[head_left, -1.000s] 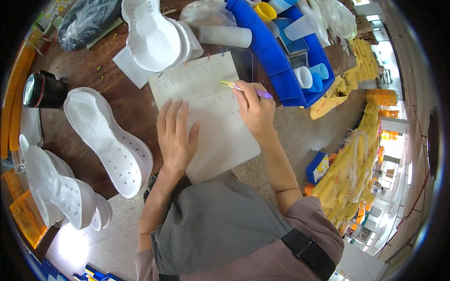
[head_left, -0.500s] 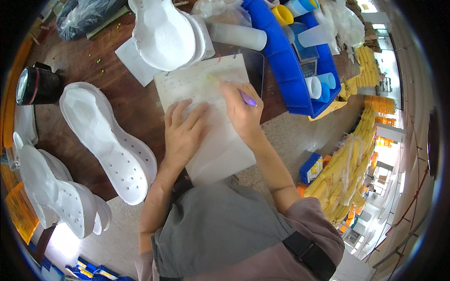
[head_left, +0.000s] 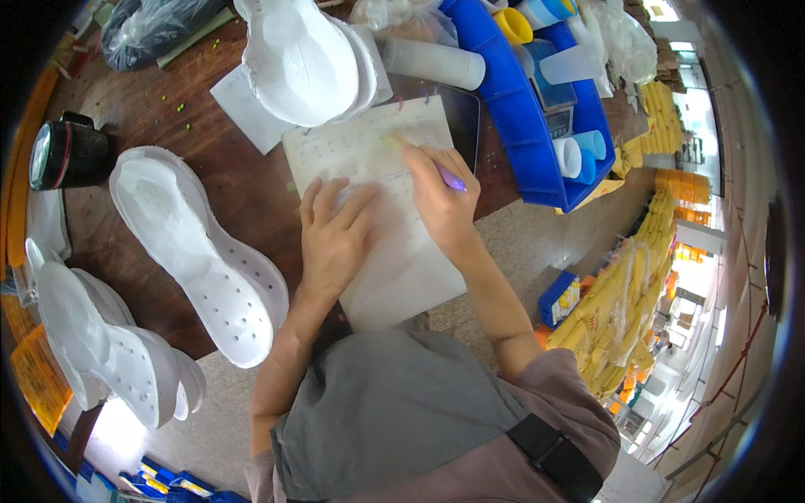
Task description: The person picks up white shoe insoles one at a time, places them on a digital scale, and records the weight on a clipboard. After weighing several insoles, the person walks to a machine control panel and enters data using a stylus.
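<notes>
A notebook (head_left: 402,277) with handwritten lines lies open at the table's near edge, its pages turned at a slant. My right hand (head_left: 443,197) is closed around a purple pen (head_left: 450,177), whose yellowish tip end is blurred over the upper page. Flat on the notebook's left side rests my left hand (head_left: 337,243), fingers spread, with nothing in it. A dark flat device or board (head_left: 464,113) shows partly beneath the notebook's upper right corner.
White foam shoe pieces (head_left: 197,251) lie left, with more (head_left: 126,352) at the table's left edge and a stack (head_left: 306,71) beyond the notebook. A black lidded cup (head_left: 80,153) stands far left. A blue bin (head_left: 511,126) holding cups is at right, beside a translucent cylinder (head_left: 436,65).
The whole scene has shifted slightly right in view. The pen tip has moved a little across the page; both hands keep their grip and pose.
</notes>
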The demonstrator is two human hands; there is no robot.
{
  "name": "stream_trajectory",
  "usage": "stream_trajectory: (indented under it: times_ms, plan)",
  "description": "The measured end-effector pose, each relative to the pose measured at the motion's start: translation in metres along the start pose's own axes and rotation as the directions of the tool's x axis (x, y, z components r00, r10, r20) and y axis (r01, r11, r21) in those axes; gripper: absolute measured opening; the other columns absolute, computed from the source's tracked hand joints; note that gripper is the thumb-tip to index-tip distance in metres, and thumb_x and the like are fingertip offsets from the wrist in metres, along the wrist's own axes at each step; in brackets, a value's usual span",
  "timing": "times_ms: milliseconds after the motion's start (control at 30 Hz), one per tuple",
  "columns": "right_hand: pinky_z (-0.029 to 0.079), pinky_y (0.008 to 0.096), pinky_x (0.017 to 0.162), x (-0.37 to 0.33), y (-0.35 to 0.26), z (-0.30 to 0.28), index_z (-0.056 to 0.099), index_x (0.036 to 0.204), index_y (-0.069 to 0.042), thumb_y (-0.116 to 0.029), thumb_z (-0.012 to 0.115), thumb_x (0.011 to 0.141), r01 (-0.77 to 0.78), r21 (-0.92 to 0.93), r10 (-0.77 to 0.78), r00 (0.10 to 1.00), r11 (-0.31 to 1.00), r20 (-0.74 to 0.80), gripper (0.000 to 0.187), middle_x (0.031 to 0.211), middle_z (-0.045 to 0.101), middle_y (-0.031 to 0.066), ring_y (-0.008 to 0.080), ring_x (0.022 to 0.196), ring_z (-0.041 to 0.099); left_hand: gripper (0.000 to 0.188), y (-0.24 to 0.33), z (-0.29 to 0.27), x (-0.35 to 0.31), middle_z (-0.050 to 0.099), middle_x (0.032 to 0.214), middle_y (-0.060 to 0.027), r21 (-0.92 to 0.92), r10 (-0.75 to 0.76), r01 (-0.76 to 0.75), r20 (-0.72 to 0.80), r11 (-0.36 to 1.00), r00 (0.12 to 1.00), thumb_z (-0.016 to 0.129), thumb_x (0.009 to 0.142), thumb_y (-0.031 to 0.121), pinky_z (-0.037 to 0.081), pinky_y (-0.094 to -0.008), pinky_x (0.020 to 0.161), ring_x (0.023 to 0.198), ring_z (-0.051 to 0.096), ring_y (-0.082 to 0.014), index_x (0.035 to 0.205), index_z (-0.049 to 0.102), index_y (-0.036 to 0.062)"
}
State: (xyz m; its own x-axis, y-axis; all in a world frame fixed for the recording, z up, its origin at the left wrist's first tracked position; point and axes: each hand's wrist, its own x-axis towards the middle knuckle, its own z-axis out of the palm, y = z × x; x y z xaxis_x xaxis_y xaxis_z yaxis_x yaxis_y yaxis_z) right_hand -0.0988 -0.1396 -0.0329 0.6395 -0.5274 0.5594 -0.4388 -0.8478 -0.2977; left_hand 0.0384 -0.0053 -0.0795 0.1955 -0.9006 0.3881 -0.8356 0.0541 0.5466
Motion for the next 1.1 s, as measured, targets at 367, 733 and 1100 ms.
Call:
stream_trajectory:
  times_ms: [367,733,1100]
  plan:
    - [0.056,0.0347,0.069,-0.0008,0.0038,0.0035,0.071,0.113,-0.005,0.01,0.072,0.074,0.011,0.03,-0.011,1.0,0.999,-0.02,0.042,0.096,0.07,0.0089,0.0271,0.082,0.067,0.044,0.0,0.0006,0.0003,0.068,0.131,0.0045,0.021,-0.002,0.002,0.001,1.0,1.0,0.085,0.075,0.031,0.034,-0.0531,0.117,0.127,0.053,-0.0293,0.114,0.075,0.0128]
    - [0.056,0.0351,0.069,-0.0004,0.0018,0.0017,0.071,0.111,-0.006,0.011,0.069,0.073,0.006,0.013,-0.005,0.999,1.0,-0.048,0.041,0.098,0.07,0.0099,0.0267,0.084,0.067,0.046,-0.0006,-0.0004,0.0013,0.069,0.13,0.0044,0.028,0.0,0.001,-0.007,1.0,1.0,0.086,0.075,0.031,0.035,-0.053,0.116,0.127,0.054,-0.0299,0.116,0.076,0.0132]
    - [0.057,0.0351,0.071,-0.0041,0.0034,-0.0016,0.071,0.113,-0.006,0.007,0.074,0.078,-0.003,0.02,0.004,1.0,1.0,-0.027,0.038,0.098,0.07,0.0104,0.0266,0.08,0.067,0.045,-0.0014,0.0,0.0033,0.069,0.129,0.0032,0.004,0.016,-0.016,-0.021,1.0,1.0,0.085,0.076,0.032,0.037,-0.0526,0.115,0.127,0.054,-0.031,0.115,0.076,0.0122]
